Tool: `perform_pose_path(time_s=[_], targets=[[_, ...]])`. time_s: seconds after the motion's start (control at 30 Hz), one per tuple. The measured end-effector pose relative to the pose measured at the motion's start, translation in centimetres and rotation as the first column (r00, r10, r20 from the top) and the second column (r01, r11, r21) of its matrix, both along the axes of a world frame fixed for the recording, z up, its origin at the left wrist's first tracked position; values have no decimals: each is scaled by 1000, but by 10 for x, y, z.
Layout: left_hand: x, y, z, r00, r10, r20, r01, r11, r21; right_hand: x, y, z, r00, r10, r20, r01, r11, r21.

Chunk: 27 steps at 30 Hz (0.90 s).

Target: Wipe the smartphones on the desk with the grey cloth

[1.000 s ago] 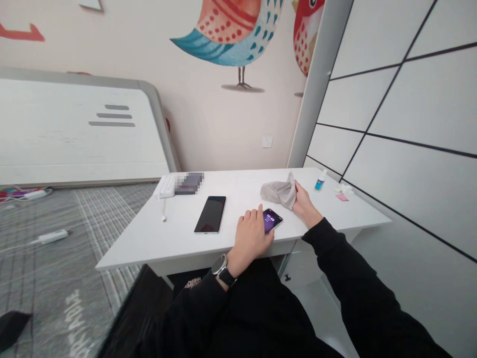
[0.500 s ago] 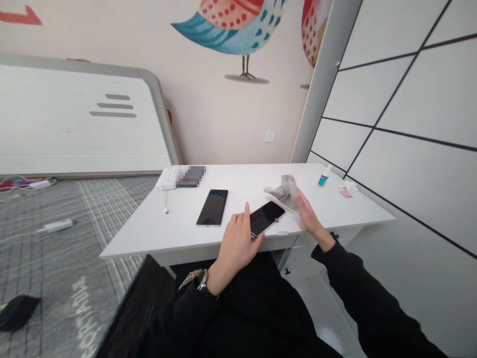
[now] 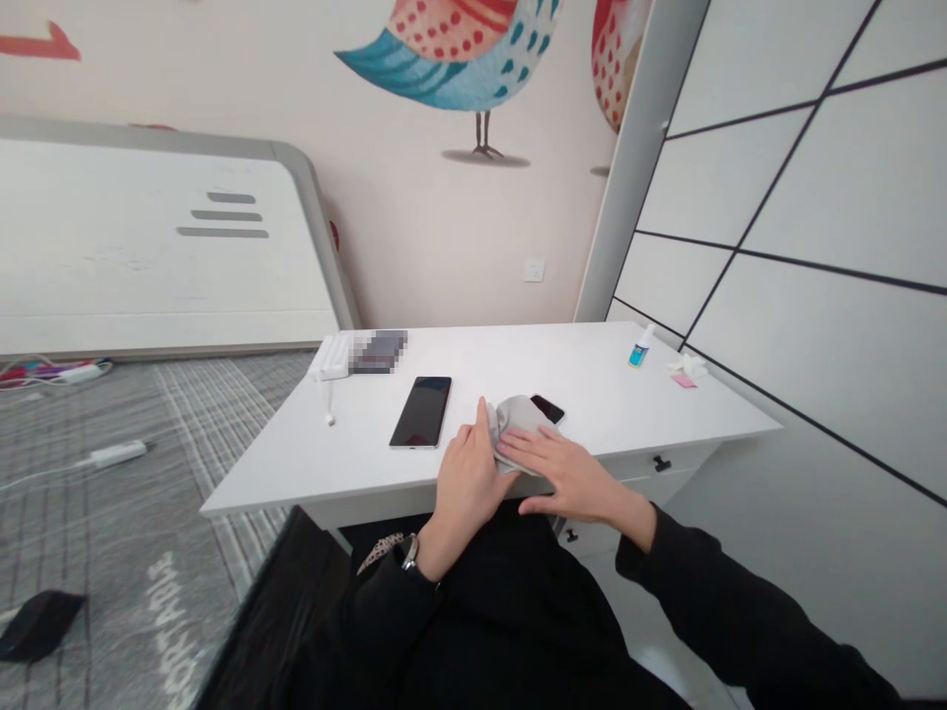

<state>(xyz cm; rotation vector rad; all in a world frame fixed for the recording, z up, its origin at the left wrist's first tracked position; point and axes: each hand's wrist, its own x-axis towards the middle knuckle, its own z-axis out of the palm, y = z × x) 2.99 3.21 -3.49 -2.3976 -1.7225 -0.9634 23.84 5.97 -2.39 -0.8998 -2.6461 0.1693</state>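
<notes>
L hand grips the near end of the small phone at the desk front edge; phone's long axis runs away & to the right, only its far dark corner showing past the grey cloth. R hand lies flat, fingers spread, pressing the cloth onto the screen, touching L hand's fingertips. Both hands on it, R on top. Bigger phone lies just left, untouched, face up

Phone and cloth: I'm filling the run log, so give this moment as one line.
left hand: holds phone | right hand: presses grey cloth on phone | second phone: flat on desk
</notes>
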Motion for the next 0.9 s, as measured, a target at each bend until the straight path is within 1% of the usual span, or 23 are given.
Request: perform_pose_path(time_s=[0.1, 0.13, 0.17, 0.23, 0.27, 0.3, 0.33, 0.37, 0.4, 0.43, 0.47, 0.5, 0.53, 0.57, 0.6, 0.63, 0.67, 0.73, 0.77, 0.8, 0.87, 0.9], targets=[[0, 0, -1, 1000, -7, 30, 7, 1000, 20, -3, 3, 2, 979, -203, -20, 204, 979, 3], [0, 0, -1, 999, -5, 36, 4, 1000, 21, -4, 4, 2, 970, -240, -32, 241, 971, 6], [0, 0, -1, 999, -2, 35, 1, 1000, 20, -6, 4, 1, 977, -208, -42, 208, 978, 5], [0, 0, -2, 1000, 10, 22, -11, 1000, 22, -8, 3, 0, 997, -48, -52, 48, 999, -14], [0, 0, -2, 1000, 15, 18, -15, 1000, 26, -8, 4, 0, 999, 5, -46, -6, 1000, -29], [0, 0, -2, 1000, 12, 18, -13, 999, 30, -7, 5, 1, 999, 9, -33, -11, 999, -44], [1, 0, -2, 1000, 7, 23, -8, 999, 33, -5, 8, 2, 998, -51, -27, 49, 997, -52], [1, 0, -1, 1000, 3, 28, -4, 999, 36, -3, 11, 2, 987, -156, -28, 155, 987, -49], [1, 0, -1, 999, -1, 34, 0, 999, 34, -1, 13, 3, 966, -257, -25, 256, 966, -41], [1, 0, -1, 999, -3, 36, 2, 1000, 29, -1, 14, 3, 950, -311, -20, 311, 950, -30], [1, -1, -1, 999, -1, 32, 0, 1000, 20, -2, 14, 3, 952, -306, -28, 306, 952, -13], [0, -1, -1, 1000, 6, 23, -6, 1000, 11, -3, 13, 3, 972, -233, -28, 233, 972, -9], [0, -1, -1, 1000, 12, 11, -12, 1000, 6, -5, 11, 2, 992, -127, -24, 127, 992, -21], [0, -1, -1, 1000, 16, -2, -16, 1000, 6, -6, 9, 2, 999, -35, -22, 34, 999, -31], [0, -1, -1, 1000, 19, -8, -18, 1000, 12, -6, 8, 2, 1000, 9, -21, -10, 999, -38], [0, -1, -1, 1000, 19, -5, -19, 1000, 21, -6, 8, 2, 1000, -7, -20, 6, 999, -36], [0, -1, -1, 1000, 17, 6, -17, 999, 27, -5, 9, 3, 997, -72, -20, 71, 997, -23], [0, -1, -1, 999, 8, 33, -9, 1000, 28, -2, 9, 4, 972, -233, -28, 234, 972, 11], [0, -1, -1, 999, 5, 38, -5, 1000, 21, -2, 8, 4, 961, -273, -30, 274, 961, 22], [0, -1, -1, 999, 4, 33, -4, 1000, 12, -3, 6, 3, 966, -254, -40, 255, 967, 23], [0, -2, -1, 1000, 11, 5, -11, 1000, 5, -4, 0, 2, 995, -79, -56, 79, 997, -6], [0, -2, -1, 1000, 17, -8, -17, 1000, 10, -4, -1, 1, 998, -16, -60, 15, 1000, -22]])
